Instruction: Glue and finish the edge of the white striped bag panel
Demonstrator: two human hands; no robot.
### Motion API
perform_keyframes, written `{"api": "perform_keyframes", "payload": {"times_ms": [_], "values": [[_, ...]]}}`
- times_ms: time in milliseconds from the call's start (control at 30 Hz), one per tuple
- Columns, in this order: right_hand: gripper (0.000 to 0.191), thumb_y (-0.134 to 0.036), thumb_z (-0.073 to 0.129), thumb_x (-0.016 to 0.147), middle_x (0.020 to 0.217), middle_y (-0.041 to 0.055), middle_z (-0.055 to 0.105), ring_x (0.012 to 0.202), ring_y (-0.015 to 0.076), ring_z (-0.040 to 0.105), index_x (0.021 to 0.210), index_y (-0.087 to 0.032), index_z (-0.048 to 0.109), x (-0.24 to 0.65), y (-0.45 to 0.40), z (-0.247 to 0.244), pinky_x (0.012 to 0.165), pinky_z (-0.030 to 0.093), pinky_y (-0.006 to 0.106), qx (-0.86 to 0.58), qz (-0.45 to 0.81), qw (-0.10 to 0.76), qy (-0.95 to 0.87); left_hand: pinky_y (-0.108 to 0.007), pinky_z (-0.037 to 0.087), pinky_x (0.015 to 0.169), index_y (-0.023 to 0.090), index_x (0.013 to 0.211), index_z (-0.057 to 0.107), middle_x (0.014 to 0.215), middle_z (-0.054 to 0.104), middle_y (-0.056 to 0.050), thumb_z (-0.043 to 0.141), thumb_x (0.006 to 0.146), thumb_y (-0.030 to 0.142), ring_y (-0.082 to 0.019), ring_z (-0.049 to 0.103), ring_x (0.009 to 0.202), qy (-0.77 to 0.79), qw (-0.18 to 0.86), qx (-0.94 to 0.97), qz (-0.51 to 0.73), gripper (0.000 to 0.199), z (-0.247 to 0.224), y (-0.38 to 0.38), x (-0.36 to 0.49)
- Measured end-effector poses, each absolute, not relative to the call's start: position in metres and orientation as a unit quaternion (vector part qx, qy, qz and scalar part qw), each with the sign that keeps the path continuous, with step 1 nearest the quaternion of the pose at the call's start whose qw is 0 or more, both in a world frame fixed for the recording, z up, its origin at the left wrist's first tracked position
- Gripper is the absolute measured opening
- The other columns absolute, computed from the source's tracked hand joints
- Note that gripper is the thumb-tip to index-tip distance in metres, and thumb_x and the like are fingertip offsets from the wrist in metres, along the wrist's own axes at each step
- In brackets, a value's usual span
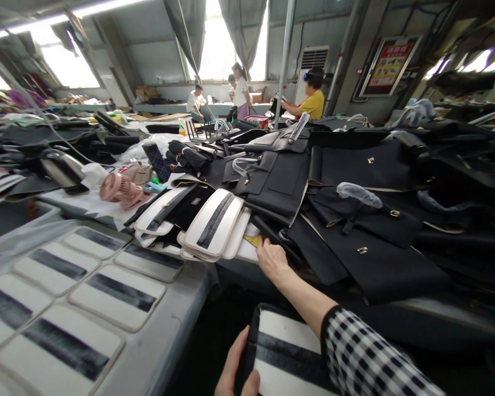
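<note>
My left hand is at the bottom, its thumb and fingers closed on the left edge of a white panel with a black stripe. That panel has a dark border, and my right sleeve covers part of it. Stretched forward to the table's front edge, my right hand has its fingers curled together at a flat yellow piece. What it grips there is mostly hidden. Just left of it lies a stack of white striped flaps, beside a black-and-white bag piece.
Black bag pieces with plastic-wrapped handles pile up across the table. Several striped panels lie flat on the grey left table. A pink fan and a metal kettle stand behind. Several people, one in yellow, are farther back.
</note>
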State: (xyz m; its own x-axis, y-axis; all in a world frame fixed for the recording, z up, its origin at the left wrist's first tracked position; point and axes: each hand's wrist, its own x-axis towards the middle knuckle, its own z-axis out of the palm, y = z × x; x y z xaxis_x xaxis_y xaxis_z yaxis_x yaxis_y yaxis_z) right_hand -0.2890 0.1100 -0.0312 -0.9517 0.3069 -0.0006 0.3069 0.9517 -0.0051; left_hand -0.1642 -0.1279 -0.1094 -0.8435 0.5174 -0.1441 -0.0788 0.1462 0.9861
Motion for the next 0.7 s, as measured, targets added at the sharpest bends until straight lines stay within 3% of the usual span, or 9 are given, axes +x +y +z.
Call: {"api": "perform_keyframes", "payload": {"times_ms": [100, 167, 233, 300, 367, 467, 600, 700], "values": [[0.046, -0.008, 0.034, 0.093, 0.133, 0.0308, 0.048, 0.100, 0.0340, 0.063, 0.137, 0.000, 0.047, -0.278, 0.105, -0.024, 0.074, 0.055, 0.044, -0.118, 0.042, 0.009, -0.992, -0.043, 0.039, 0.111, 0.025, 0.132, 0.058, 0.142, 0.054, -0.008, 0.057, 0.085, 0.058, -0.030, 0.049, 0.131, 0.713, 0.262, 0.120, 0.639, 0.058, -0.085, -0.118, -0.186], [0.044, -0.014, 0.041, 0.094, 0.145, 0.0236, 0.042, 0.115, 0.0349, 0.054, 0.137, -0.008, 0.049, -0.257, 0.102, -0.017, 0.083, 0.053, 0.046, -0.080, 0.081, 0.018, -0.993, -0.042, 0.041, 0.106, 0.022, 0.124, 0.065, 0.133, 0.061, -0.008, 0.061, 0.083, 0.056, -0.029, 0.055, 0.122, 0.706, 0.286, 0.103, 0.639, 0.053, -0.067, -0.107, -0.206], [0.038, -0.018, 0.043, 0.096, 0.143, 0.0145, 0.049, 0.124, 0.0318, 0.047, 0.131, -0.016, 0.056, -0.232, 0.101, -0.012, 0.096, 0.047, 0.045, -0.056, 0.133, 0.027, -0.989, -0.037, 0.044, 0.095, 0.020, 0.118, 0.069, 0.115, 0.069, -0.007, 0.062, 0.083, 0.051, -0.026, 0.059, 0.111, 0.703, 0.323, 0.069, 0.630, 0.047, -0.053, -0.095, -0.225], [0.032, -0.020, 0.041, 0.097, 0.128, 0.0100, 0.062, 0.120, 0.0270, 0.050, 0.119, -0.017, 0.065, -0.209, 0.104, -0.011, 0.102, 0.042, 0.041, -0.063, 0.195, 0.029, -0.978, -0.031, 0.043, 0.077, 0.019, 0.111, 0.072, 0.093, 0.069, -0.004, 0.064, 0.079, 0.046, -0.022, 0.058, 0.094, 0.696, 0.373, 0.041, 0.612, 0.043, -0.047, -0.085, -0.241], [0.031, -0.021, 0.043, 0.096, 0.109, 0.0056, 0.071, 0.105, 0.0204, 0.061, 0.108, -0.018, 0.071, -0.192, 0.108, -0.015, 0.094, 0.047, 0.030, -0.079, 0.266, 0.012, -0.961, -0.027, 0.038, 0.067, 0.017, 0.105, 0.073, 0.083, 0.066, -0.003, 0.066, 0.075, 0.043, -0.019, 0.056, 0.084, 0.682, 0.421, 0.027, 0.598, 0.040, -0.046, -0.079, -0.251], [0.029, -0.022, 0.049, 0.091, 0.093, -0.0020, 0.075, 0.082, 0.0128, 0.067, 0.101, -0.022, 0.075, -0.179, 0.114, -0.025, 0.072, 0.050, 0.018, -0.076, 0.378, -0.038, -0.922, -0.026, 0.038, 0.066, 0.016, 0.103, 0.073, 0.086, 0.066, -0.005, 0.067, 0.071, 0.040, -0.019, 0.056, 0.083, 0.659, 0.472, 0.015, 0.585, 0.040, -0.050, -0.075, -0.259], [0.027, -0.023, 0.055, 0.082, 0.085, -0.0005, 0.075, 0.079, 0.0166, 0.066, 0.093, -0.021, 0.079, -0.178, 0.115, -0.031, 0.066, 0.045, 0.022, -0.098, 0.530, -0.093, -0.837, -0.026, 0.039, 0.068, 0.016, 0.106, 0.070, 0.088, 0.065, -0.004, 0.069, 0.069, 0.035, -0.017, 0.056, 0.083, 0.637, 0.513, -0.003, 0.576, 0.041, -0.050, -0.074, -0.265], [0.026, -0.025, 0.056, 0.079, 0.076, 0.0009, 0.073, 0.071, 0.0160, 0.061, 0.088, -0.019, 0.080, -0.181, 0.112, -0.031, 0.059, 0.040, 0.023, -0.108, 0.556, -0.109, -0.817, -0.026, 0.040, 0.069, 0.016, 0.109, 0.069, 0.090, 0.065, -0.005, 0.070, 0.070, 0.034, -0.016, 0.056, 0.084, 0.621, 0.531, -0.012, 0.576, 0.043, -0.047, -0.076, -0.266]]}}
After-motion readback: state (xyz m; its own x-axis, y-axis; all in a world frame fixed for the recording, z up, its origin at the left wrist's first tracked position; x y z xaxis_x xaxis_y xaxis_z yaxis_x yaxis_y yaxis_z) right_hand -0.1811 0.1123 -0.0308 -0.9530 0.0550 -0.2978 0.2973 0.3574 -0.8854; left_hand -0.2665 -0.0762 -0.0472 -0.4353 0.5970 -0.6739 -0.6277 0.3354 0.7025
